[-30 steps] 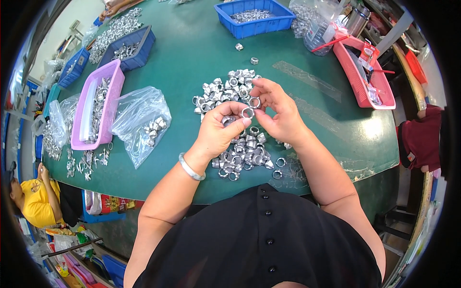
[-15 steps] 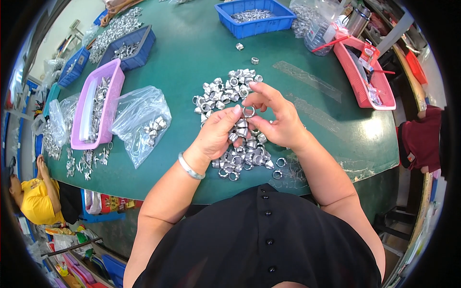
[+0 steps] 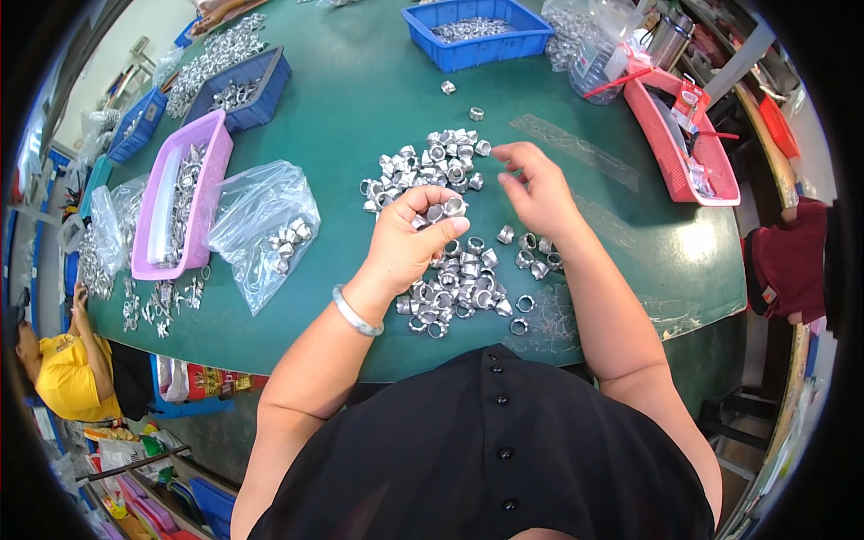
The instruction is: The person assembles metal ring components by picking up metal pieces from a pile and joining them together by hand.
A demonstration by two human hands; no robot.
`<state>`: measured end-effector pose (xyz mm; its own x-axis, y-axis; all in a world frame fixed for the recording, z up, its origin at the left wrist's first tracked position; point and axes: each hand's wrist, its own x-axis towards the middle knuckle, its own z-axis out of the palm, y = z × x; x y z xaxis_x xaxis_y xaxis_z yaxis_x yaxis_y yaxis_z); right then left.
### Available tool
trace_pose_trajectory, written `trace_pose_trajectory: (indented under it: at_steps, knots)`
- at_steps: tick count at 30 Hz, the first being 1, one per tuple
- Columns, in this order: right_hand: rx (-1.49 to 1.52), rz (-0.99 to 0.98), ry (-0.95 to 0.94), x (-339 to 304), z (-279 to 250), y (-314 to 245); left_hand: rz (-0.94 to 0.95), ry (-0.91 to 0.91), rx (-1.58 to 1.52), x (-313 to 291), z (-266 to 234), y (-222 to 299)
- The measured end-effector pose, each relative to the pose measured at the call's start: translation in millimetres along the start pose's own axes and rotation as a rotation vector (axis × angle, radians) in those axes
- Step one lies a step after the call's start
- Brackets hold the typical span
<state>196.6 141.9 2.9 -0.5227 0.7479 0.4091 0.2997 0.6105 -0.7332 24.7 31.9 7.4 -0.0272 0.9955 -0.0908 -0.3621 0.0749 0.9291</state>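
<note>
My left hand [image 3: 409, 236], with a pale bangle on its wrist, is closed around several silver metal rings [image 3: 454, 208]; one stands up between thumb and index finger. The others are partly hidden by the fingers. To its right, my right hand [image 3: 543, 193] is open, thumb and fingers apart and nothing visible in them. Its fingertips are close to the right edge of the far pile of rings [image 3: 416, 166]. A second pile of rings [image 3: 461, 286] lies nearer my body, and a small group of rings [image 3: 538, 268] sits below my right wrist.
A clear plastic bag [image 3: 270, 225] with rings and a pink basket [image 3: 141, 261] stand on the green table [image 3: 346, 117] at left. Blue trays [image 3: 477, 56] hold metal pieces farther back. At right is a red basket [image 3: 661, 157]. A person in yellow [image 3: 76, 378] is at far left.
My right hand has moved away from my left hand, out to the right. The rings in my left hand now show more openly. Several rings lying below my right wrist have come into view.
</note>
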Motion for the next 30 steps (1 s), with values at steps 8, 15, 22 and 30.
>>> trace_pose_trajectory:
  at_steps: [8,15,22,30]
  knots:
    - [-0.238,-0.155,-0.149,-0.9,18.1,-1.8,0.335,0.059,0.499,-1.6,2.5,-5.1]
    - [-0.269,-0.115,-0.202,0.8,19.5,-3.4,0.393,0.063,0.631,-1.6,3.7,-5.1]
    - [-0.268,-0.09,-0.208,1.2,20.2,-3.6,0.454,0.037,0.724,-4.4,7.9,-1.3]
    - [-0.283,-0.068,-0.223,0.8,20.6,-5.3,0.494,0.037,0.8,-6.8,10.1,1.6]
